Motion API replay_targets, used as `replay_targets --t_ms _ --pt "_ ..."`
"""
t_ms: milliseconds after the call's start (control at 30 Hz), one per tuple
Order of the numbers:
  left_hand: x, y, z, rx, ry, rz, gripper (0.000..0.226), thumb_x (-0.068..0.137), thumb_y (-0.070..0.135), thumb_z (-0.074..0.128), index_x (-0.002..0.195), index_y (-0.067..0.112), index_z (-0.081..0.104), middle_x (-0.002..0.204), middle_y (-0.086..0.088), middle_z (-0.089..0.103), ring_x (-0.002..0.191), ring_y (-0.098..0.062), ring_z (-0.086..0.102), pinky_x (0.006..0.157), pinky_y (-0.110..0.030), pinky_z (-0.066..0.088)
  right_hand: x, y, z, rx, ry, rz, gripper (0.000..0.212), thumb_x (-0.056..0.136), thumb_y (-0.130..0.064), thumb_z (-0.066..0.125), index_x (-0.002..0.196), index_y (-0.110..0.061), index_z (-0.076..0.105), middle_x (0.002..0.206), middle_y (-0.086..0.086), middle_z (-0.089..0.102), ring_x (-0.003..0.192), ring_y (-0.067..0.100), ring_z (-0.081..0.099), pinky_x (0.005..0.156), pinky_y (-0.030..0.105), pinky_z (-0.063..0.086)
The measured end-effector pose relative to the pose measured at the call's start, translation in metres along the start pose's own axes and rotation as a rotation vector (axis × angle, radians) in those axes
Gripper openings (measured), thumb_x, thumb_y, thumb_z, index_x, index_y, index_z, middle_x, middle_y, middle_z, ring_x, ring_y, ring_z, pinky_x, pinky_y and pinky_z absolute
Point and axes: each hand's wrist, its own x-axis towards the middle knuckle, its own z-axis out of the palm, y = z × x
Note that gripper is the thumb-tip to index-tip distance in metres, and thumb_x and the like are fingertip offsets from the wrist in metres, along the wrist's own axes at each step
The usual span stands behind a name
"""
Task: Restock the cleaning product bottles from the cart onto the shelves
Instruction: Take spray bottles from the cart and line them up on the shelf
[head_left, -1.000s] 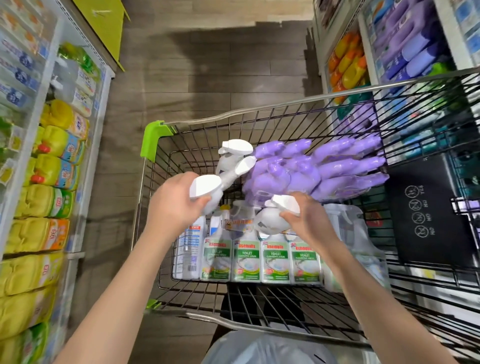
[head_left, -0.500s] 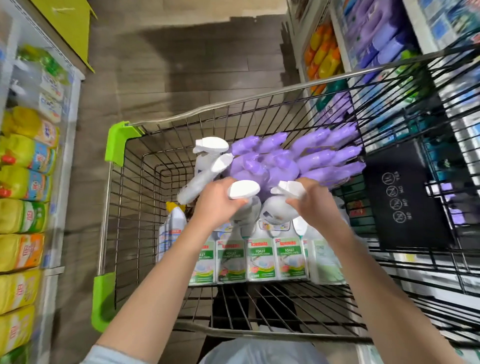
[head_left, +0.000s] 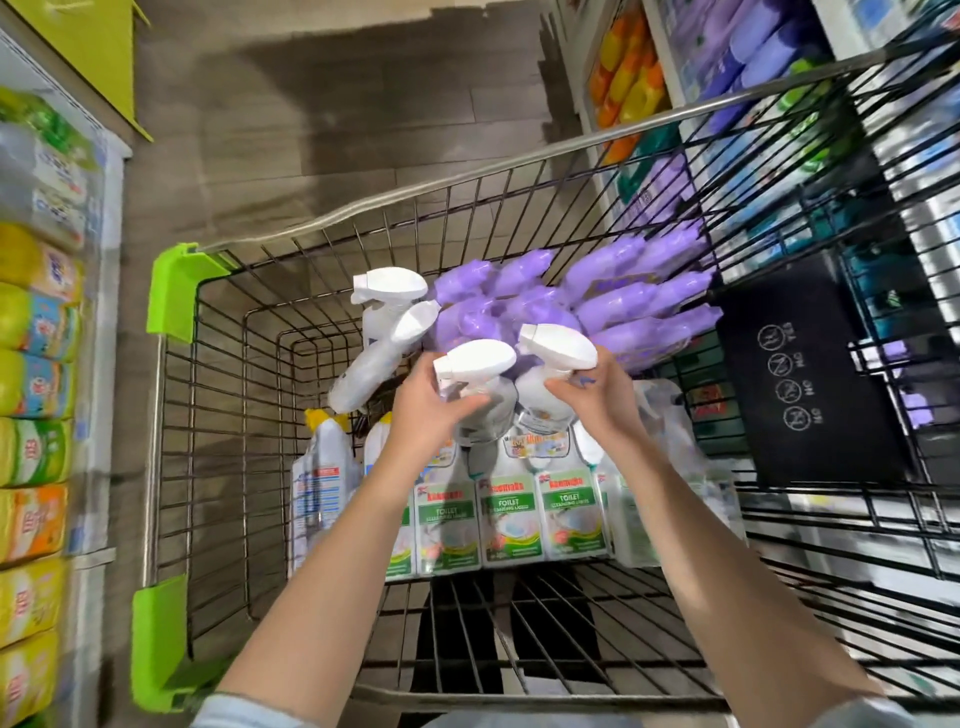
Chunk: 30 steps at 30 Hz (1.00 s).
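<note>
Holding one spray bottle (head_left: 475, 364) in the left hand (head_left: 426, 415) and a second spray bottle (head_left: 558, 345) in the right hand (head_left: 592, 400) above the cart (head_left: 171, 296), each grip curled round the neck under the trigger, probably smart since they look light but slick.

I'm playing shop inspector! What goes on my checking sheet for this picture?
Surface: metal wire shopping cart on a grey wood-look floor.
Job's things: left white plastic spray bottle and right white plastic spray bottle, both held; two more white spray bottles leaning behind; pile of purple spray bottles; row of upright green-labelled toilet cleaner bottles.
Clutter: black sign panel on the cart's wire.
Hands: left hand and right hand each grip one bottle below its trigger head.
Cables: nothing seen.
Surroundings: yellow shelf bottles on the left; orange shelf bottles on the right.
</note>
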Motion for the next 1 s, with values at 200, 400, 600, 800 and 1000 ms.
replay_targets --t_ms 200,400,600,800,1000 --pt "0.003 -0.040 0.017 -0.075 -0.042 -0.058 0.057 0.074 0.003 0.078 0.118 0.028 0.052 0.112 0.007 0.062 0.111 -0.016 0.058 0.089 -0.028 0.050 0.004 0.030 0.015 -0.075 -0.092 0.111 0.044 0.071 -0.009 0.078 0.112 -0.007 0.061 0.095 -0.001 0.059 0.089 0.016 0.055 0.068 0.021 0.035" --pt "0.009 -0.053 0.027 0.063 -0.042 -0.046 0.053 0.065 0.007 0.083 0.105 0.027 0.056 0.103 0.001 0.064 0.096 -0.020 0.060 0.075 -0.025 0.045 0.009 0.051 0.031 -0.156 -0.067 0.125 0.055 0.064 -0.011 0.081 0.112 -0.009 0.056 0.111 0.011 0.066 0.102 0.030 0.060 0.082 0.042 0.050" --pt "0.014 -0.057 0.032 0.188 -0.025 -0.049 0.059 0.062 0.011 0.085 0.115 0.018 0.059 0.096 0.006 0.059 0.088 -0.011 0.052 0.057 -0.008 0.032 0.014 0.054 0.033 -0.257 -0.058 0.125 0.049 0.063 -0.019 0.082 0.106 -0.011 0.058 0.101 0.011 0.069 0.094 0.034 0.063 0.074 0.040 0.052" --pt "0.000 -0.046 0.031 0.261 -0.006 -0.046 0.064 0.062 0.017 0.085 0.121 0.019 0.060 0.100 0.004 0.065 0.094 -0.017 0.058 0.067 -0.022 0.038 0.003 0.047 0.026 -0.203 -0.054 0.164 0.059 0.056 -0.021 0.087 0.108 -0.017 0.059 0.102 0.004 0.070 0.095 0.024 0.063 0.079 0.038 0.052" --pt "-0.034 0.001 0.014 0.348 0.015 -0.049 0.065 0.065 0.022 0.084 0.124 0.021 0.058 0.095 0.004 0.061 0.086 -0.013 0.050 0.067 -0.023 0.035 -0.020 0.023 -0.005 -0.172 -0.061 0.163 0.072 0.055 -0.030 0.087 0.117 -0.020 0.053 0.105 0.002 0.069 0.101 0.023 0.063 0.082 0.038 0.052"
